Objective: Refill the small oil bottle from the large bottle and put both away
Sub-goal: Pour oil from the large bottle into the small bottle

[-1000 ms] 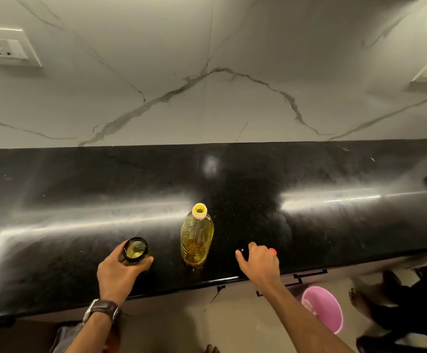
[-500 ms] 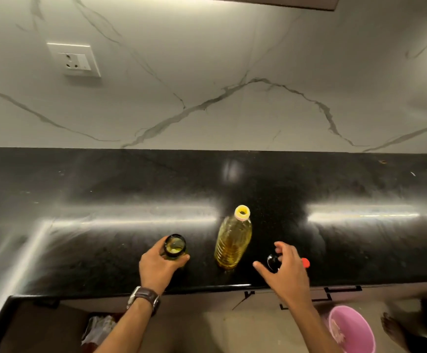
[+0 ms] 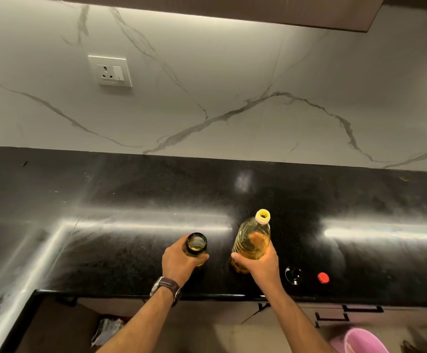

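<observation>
The small oil bottle (image 3: 196, 245) is a dark glass jar with its mouth uncapped, standing on the black counter (image 3: 105, 225). My left hand (image 3: 182, 261) wraps around it from the near side. The large bottle (image 3: 253, 240) is clear plastic holding yellow oil, uncapped, with a yellow neck ring. My right hand (image 3: 261, 263) grips its lower body. To the right, near the counter's front edge, lie a black cap (image 3: 293, 274) and a red cap (image 3: 323, 277).
A marble wall with a white socket (image 3: 110, 71) rises behind the counter. An overhead cabinet (image 3: 233, 8) hangs above. Below the counter edge are drawer fronts with black handles (image 3: 347, 314), a pink bucket (image 3: 360, 340) on the floor and a crumpled bag (image 3: 105, 329) at left.
My right hand has left the caps on the counter and moved left to take hold of the large bottle. My left hand stays on the small bottle. The view has shifted left.
</observation>
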A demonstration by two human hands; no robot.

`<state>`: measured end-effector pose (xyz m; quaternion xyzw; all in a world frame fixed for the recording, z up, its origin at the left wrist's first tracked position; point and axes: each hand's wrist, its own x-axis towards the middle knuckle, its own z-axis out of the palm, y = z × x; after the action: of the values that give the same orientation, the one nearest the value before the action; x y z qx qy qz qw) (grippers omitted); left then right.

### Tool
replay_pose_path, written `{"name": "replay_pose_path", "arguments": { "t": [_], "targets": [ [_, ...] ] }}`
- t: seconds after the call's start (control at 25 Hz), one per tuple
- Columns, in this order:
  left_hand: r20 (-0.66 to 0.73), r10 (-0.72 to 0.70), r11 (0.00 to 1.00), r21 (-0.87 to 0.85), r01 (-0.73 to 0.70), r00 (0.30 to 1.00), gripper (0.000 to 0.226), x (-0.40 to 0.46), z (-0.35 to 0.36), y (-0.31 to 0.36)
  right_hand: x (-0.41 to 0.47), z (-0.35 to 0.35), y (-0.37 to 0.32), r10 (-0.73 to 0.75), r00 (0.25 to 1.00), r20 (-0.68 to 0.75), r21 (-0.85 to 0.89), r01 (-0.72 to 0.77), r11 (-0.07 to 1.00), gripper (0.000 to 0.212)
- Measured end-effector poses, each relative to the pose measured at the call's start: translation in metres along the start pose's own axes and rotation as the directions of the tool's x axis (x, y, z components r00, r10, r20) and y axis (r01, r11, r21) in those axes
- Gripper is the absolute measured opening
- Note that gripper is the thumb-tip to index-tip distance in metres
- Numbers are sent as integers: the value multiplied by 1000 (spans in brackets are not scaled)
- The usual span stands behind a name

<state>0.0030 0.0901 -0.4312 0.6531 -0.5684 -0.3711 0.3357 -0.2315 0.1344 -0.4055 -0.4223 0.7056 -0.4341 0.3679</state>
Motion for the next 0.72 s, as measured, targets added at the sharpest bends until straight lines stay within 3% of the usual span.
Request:
{"name": "replay_pose_path", "arguments": {
  "t": [0.16, 0.36, 0.72],
  "targets": [
    [9, -13, 1000, -18, 13, 1000, 70, 0, 0, 0, 5, -8, -7, -77, 997, 23, -93, 79, 993, 74],
    [18, -28, 999, -34, 29, 999, 70, -1, -1, 3, 13, -24, -20, -185, 979, 81, -256, 200, 946, 89],
    [-6, -23, 1000, -3, 23, 1000, 72, 1, 1, -1, 26, -37, -29, -277, 940, 199, -648, 338, 682, 102]
  ]
}}
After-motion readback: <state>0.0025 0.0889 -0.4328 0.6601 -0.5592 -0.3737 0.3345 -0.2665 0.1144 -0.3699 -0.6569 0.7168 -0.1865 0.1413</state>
